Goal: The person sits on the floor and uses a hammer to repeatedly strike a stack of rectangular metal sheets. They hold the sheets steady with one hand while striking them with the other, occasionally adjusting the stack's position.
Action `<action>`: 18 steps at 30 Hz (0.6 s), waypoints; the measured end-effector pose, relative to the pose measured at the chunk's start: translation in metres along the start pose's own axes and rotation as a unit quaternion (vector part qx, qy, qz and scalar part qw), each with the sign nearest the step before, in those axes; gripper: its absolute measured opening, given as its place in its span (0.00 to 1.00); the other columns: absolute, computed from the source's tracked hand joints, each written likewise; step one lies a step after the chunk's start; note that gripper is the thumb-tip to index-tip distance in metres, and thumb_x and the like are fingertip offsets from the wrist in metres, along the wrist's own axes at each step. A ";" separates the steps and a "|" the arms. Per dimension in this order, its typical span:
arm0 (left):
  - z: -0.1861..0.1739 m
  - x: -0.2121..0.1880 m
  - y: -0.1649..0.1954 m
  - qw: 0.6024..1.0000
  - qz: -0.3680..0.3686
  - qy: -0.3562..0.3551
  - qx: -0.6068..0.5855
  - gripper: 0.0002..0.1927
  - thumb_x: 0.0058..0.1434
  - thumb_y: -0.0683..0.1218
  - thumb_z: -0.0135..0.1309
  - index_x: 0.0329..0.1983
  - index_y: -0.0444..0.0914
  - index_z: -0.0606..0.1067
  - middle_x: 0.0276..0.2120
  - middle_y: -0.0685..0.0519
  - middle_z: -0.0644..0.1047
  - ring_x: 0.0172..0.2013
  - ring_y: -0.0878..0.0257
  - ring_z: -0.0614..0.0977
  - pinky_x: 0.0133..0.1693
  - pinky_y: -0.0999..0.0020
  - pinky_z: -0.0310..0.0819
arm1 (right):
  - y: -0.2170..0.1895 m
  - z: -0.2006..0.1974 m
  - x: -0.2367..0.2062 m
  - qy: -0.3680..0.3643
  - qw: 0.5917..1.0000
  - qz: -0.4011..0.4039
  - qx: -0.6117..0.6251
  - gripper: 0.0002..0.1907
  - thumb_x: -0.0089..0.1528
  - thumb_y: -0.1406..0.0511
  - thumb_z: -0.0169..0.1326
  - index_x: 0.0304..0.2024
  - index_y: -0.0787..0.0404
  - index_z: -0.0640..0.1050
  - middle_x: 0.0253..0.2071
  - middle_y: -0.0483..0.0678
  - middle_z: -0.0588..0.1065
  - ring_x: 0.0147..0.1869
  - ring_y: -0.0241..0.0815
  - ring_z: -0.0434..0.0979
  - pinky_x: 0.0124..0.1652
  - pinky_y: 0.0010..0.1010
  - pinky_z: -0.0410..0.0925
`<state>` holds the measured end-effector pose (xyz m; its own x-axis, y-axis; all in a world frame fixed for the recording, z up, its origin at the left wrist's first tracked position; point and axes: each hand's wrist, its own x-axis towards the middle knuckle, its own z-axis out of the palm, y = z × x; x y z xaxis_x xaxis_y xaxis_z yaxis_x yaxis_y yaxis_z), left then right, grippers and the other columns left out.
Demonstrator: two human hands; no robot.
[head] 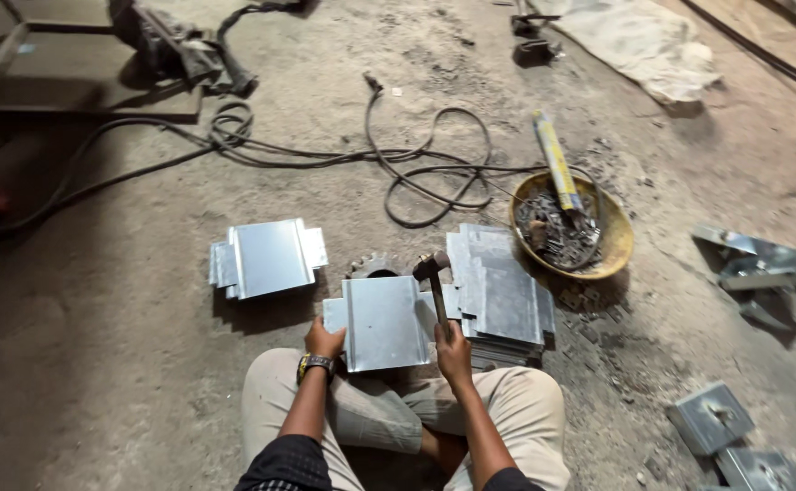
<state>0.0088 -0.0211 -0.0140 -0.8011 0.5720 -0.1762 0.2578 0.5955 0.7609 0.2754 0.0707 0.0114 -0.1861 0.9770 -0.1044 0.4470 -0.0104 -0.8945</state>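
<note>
Head view: person sits cross-legged on a dusty concrete floor point(125, 364), both forearms reaching fwd from the bottom edge, dark sleeves pushed up.

L hand point(323, 340): wrist w/ a yellow-and-black watch point(314, 365), arm angled up and slightly right. Fingers closed onto the left edge of a bent sheet-metal piece point(385, 321), thumb on top; underside fingers hidden. The piece lies flat just right of those fingers, over the person's knees and the floor, its near edge between the two hands.

R hand point(453, 350): forearm comes up from lower right, fist wrapped tight round the handle of a hammer point(434, 282). Handle runs up and away from the fist; the hammer's head sits beyond the fingertips, over the far right corner of the sheet piece. Can't tell if the head touches the metal or hangs just above it.

Past the hammer head, a toothed gear point(372, 265) pokes out from behind the sheet's far edge. Right of the R fingers, touching distance: a stack of similar metal pieces point(500, 286). Further right and beyond: a yellow bowl point(609, 238) of scrap bits w/ a yellow tube point(554, 162) leaning in it. Left and beyond the L fingers, well apart: another small stack point(266, 257). Black cables point(434, 168) loop across the floor further off.
</note>
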 end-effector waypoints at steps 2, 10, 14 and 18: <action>0.000 0.003 0.002 1.000 0.004 -0.005 0.016 0.41 0.44 0.60 0.70 0.58 0.34 0.73 0.48 0.36 0.80 0.49 0.43 0.82 0.51 0.55 0.77 | -0.007 0.007 -0.005 -0.002 1.000 -0.028 0.005 0.18 0.67 0.53 0.51 0.38 0.62 0.76 0.19 0.46 0.73 0.22 0.34 0.68 0.24 0.33 0.61; 0.009 0.006 -0.003 0.994 -0.062 -0.078 0.039 0.46 0.40 0.65 0.71 0.55 0.33 0.70 0.47 0.36 0.80 0.46 0.43 0.85 0.49 0.54 0.81 | -0.062 -0.023 -0.021 0.011 0.997 -0.070 0.028 0.13 0.70 0.59 0.48 0.35 0.60 0.73 0.17 0.43 0.67 0.18 0.35 0.60 0.20 0.32 0.55; 0.015 0.003 -0.009 0.997 -0.046 -0.043 0.033 0.43 0.38 0.63 0.73 0.52 0.35 0.73 0.46 0.37 0.81 0.46 0.42 0.84 0.48 0.52 0.79 | -0.118 -0.049 -0.016 0.110 0.953 -0.273 0.076 0.07 0.72 0.62 0.49 0.41 0.58 0.71 0.24 0.38 0.66 0.22 0.28 0.61 0.21 0.23 0.57; 0.020 0.000 -0.011 0.996 -0.057 -0.034 0.052 0.43 0.38 0.63 0.73 0.51 0.34 0.73 0.45 0.37 0.81 0.45 0.41 0.83 0.47 0.51 0.79 | -0.149 -0.070 -0.006 0.121 0.919 -0.266 0.264 0.04 0.71 0.65 0.48 0.42 0.58 0.69 0.24 0.37 0.66 0.21 0.25 0.61 0.21 0.19 0.57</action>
<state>0.0171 -0.0163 -0.0345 -0.7910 0.5315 -0.3030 0.2237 0.7123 0.6653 0.2714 0.0813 0.1754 -0.0261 0.8919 0.4515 -0.1500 0.4430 -0.8839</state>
